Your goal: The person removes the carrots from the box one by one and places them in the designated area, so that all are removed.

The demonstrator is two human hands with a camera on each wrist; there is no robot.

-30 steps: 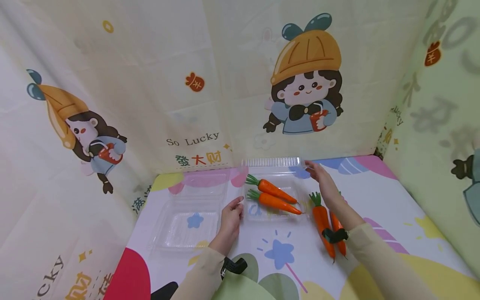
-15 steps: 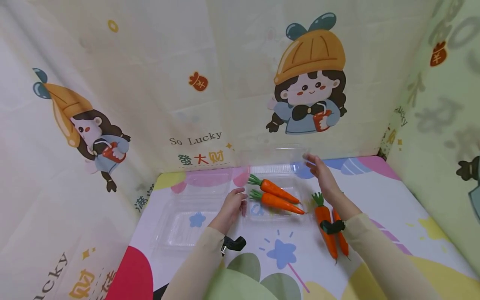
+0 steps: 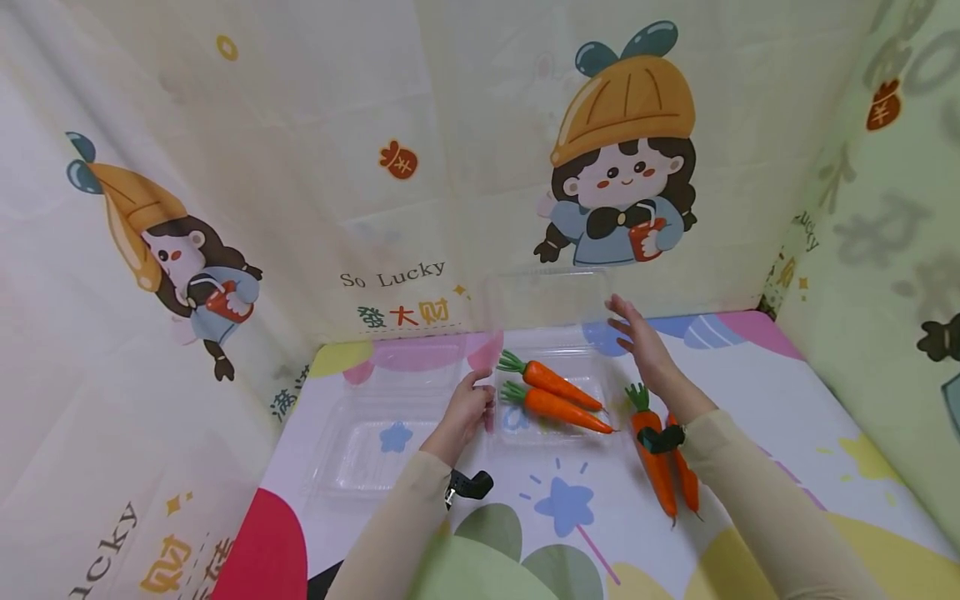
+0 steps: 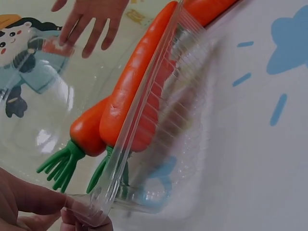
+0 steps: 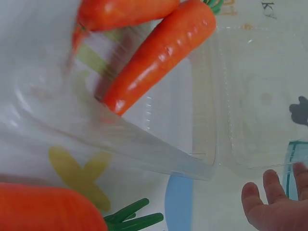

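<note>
A clear plastic clamshell box (image 3: 547, 439) holds two orange carrots with green tops, the back carrot (image 3: 553, 380) and the front carrot (image 3: 564, 408). Its clear lid (image 3: 547, 300) stands raised at the back, against the printed cloth. My left hand (image 3: 465, 412) is at the box's left side; in the left wrist view, its thumb and fingers pinch the rim corner. Fingers spread, my right hand (image 3: 641, 342) is beside the lid's right edge and grips nothing. Under my right forearm, two more carrots lie on the table, the left one (image 3: 654, 479) partly covered by the wrist camera.
To the left lies a second clear box (image 3: 352, 467), opened flat, its lid (image 3: 416, 367) folded back. A printed cloth wall (image 3: 300, 183) rises behind the table and along both sides. The tabletop (image 3: 772, 400) has coloured patterns.
The lid has swung up at the back, its upper edge higher in the head view. My right hand has risen slightly with it, fingers spreading. My left hand stays at the box's left side.
</note>
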